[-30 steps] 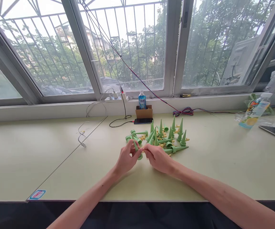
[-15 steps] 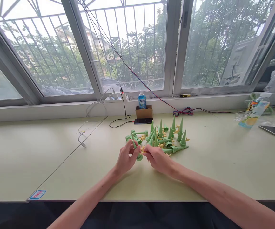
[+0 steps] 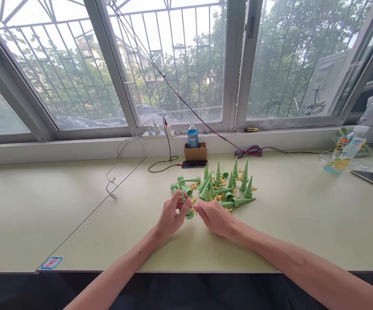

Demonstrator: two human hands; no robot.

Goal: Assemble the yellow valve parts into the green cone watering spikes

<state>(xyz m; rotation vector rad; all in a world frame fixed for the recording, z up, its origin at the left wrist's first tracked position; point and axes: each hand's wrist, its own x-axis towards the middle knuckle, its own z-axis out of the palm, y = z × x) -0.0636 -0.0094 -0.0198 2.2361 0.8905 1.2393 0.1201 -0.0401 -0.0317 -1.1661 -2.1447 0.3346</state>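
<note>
My left hand (image 3: 171, 218) is closed around a green plastic cone spike (image 3: 186, 205), its tip pointing up and away. My right hand (image 3: 215, 216) is pinched shut right beside it, its fingertips at the cone's wide end on a small part too tiny to name. Both hands hover just above the pale green table (image 3: 76, 224). Directly behind them lies a pile of green cones and small yellow fittings (image 3: 220, 185); some cones stand upright, others lie on their sides.
A cardboard box (image 3: 195, 151) with a blue-labelled bottle (image 3: 192, 135) stands by the window sill, a dark phone (image 3: 194, 163) in front. White and black cables (image 3: 115, 181) lie at the left. A drink bottle (image 3: 344, 150) and another phone (image 3: 372, 180) sit at the far right.
The cone in my left hand has tilted and shifted slightly, and my right fingertips have moved closer to its wide end. The pile has not moved.
</note>
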